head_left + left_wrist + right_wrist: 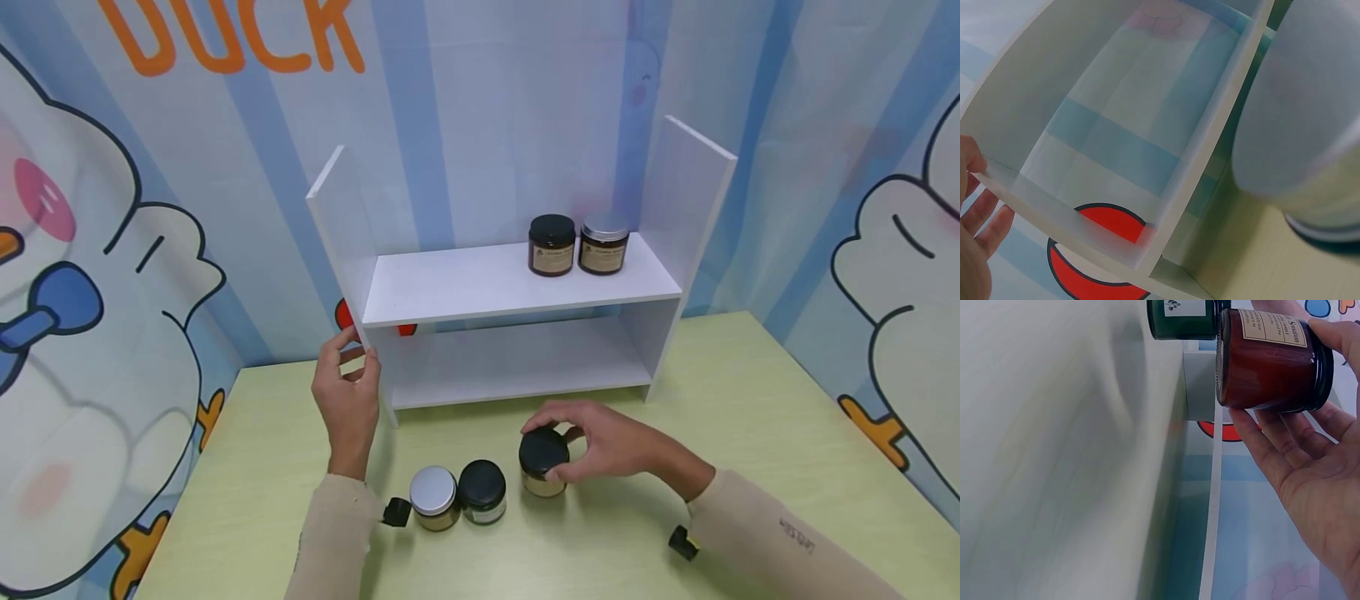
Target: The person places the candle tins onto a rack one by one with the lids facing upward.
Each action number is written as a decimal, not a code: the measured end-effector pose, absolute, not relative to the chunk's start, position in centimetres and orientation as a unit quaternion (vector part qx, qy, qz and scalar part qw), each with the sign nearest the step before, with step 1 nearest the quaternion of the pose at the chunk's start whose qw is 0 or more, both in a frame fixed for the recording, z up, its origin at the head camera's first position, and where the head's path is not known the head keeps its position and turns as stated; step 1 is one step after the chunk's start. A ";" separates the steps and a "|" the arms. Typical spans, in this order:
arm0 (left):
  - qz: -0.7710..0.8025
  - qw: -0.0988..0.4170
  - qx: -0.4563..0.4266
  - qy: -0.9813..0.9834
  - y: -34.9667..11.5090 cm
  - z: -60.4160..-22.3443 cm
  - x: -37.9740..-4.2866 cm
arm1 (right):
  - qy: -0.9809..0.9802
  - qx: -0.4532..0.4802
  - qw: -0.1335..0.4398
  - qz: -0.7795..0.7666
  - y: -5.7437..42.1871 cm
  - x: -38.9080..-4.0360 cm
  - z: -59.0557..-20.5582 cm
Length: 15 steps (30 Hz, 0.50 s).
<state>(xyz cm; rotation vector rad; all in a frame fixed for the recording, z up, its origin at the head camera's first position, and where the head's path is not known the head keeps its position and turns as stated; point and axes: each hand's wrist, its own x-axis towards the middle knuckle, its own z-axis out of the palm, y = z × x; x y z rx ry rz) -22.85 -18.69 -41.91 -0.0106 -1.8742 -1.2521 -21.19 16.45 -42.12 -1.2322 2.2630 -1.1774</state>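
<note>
In the head view, my right hand [611,442] grips a dark-lidded amber jar [543,454] by its lid, with thumb and fingers on opposite sides. The right wrist view shows the brown glass and printed label of this jar [1266,369]. My left hand [348,400] holds the front edge of the left side panel of a white two-tier shelf [480,287]. In the left wrist view, its fingers [994,228] lie around that edge. On the table stand a silver-lidded jar [435,500] and a black-lidded green jar [482,492], side by side.
On the upper tier, toward the right, are a black-lidded jar [552,246] and a silver-lidded jar [603,244]. The shelf stands at the back of the pale green table [757,433], before a blue striped cartoon backdrop [487,108].
</note>
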 end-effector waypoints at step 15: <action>-0.503 0.427 -0.004 -0.751 -18.7 -42.0 -22.9 | 0.785 -0.433 0.137 -0.422 16.6 -21.3 -41.2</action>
